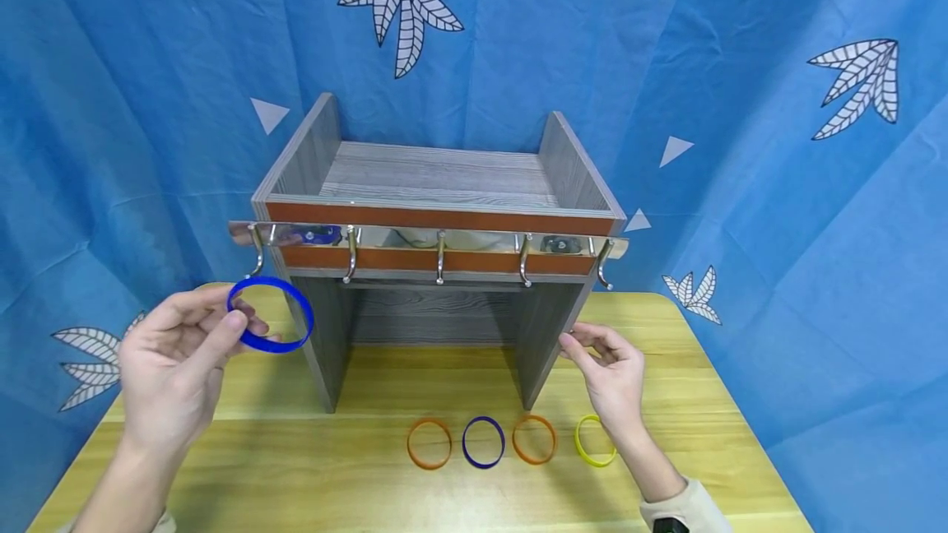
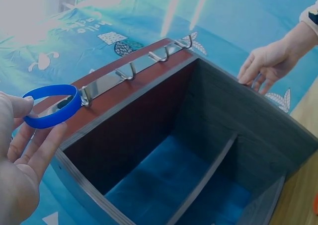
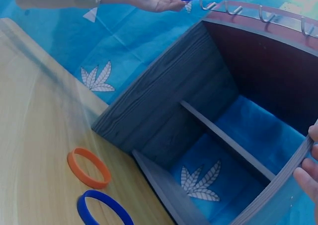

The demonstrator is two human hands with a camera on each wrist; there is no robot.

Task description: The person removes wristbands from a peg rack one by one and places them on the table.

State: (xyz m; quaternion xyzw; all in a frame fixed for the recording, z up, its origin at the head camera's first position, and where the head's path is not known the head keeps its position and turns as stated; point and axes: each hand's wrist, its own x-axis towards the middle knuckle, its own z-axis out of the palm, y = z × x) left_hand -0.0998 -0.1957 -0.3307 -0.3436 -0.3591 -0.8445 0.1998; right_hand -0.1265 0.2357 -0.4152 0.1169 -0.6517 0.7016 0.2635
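Observation:
My left hand [image 1: 178, 356] pinches a blue silicone wristband [image 1: 307, 323] between thumb and fingers. The band is raised just below the leftmost hook [image 1: 256, 252] of the metal hook rail [image 1: 392, 237]. In the left wrist view the band [image 2: 54, 118] overlaps the rail's near end. At the other side, my right hand [image 1: 615, 373] grips the front edge of the grey wooden shelf's right side panel [image 1: 551, 336] with thumb and fingertips. The right wrist view shows those fingers [image 3: 308, 180] on the panel edge.
On the wooden table [image 1: 259, 467], in front of the shelf, lie an orange wristband [image 1: 410, 455], a dark blue one [image 1: 467, 452], a second orange one [image 1: 518, 451] and a yellow one [image 1: 585, 456]. A blue patterned cloth [image 1: 563, 23] hangs behind and at the sides.

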